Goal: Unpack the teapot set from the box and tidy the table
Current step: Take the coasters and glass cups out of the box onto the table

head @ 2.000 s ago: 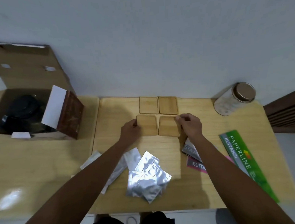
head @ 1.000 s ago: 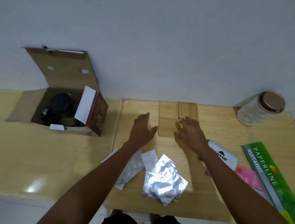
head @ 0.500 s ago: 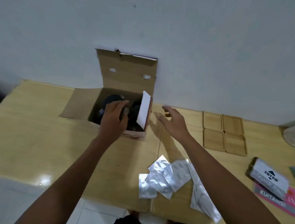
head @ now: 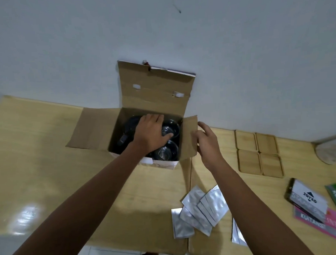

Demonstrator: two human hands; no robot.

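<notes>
A cardboard box [head: 125, 129] stands open at the table's [head: 39, 162] far edge, against the wall. The right hand [head: 207, 143] grasps its right flap [head: 188, 138], apparently to keep the opening clear. The left hand [head: 151, 132] reaches inside, fingers curled on a glass cup [head: 171, 128]. A second cup [head: 165, 152] and the dark teapot [head: 129, 129] (partly hidden) remain inside.

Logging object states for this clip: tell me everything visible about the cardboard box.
The cardboard box is plain brown and stands open on the wooden table against the wall. Its back lid leans up on the wall, its left flap lies flat. The right hand holds the right flap outward. The left hand reaches inside, onto dark glassware. The front wall looks white and printed.
</notes>
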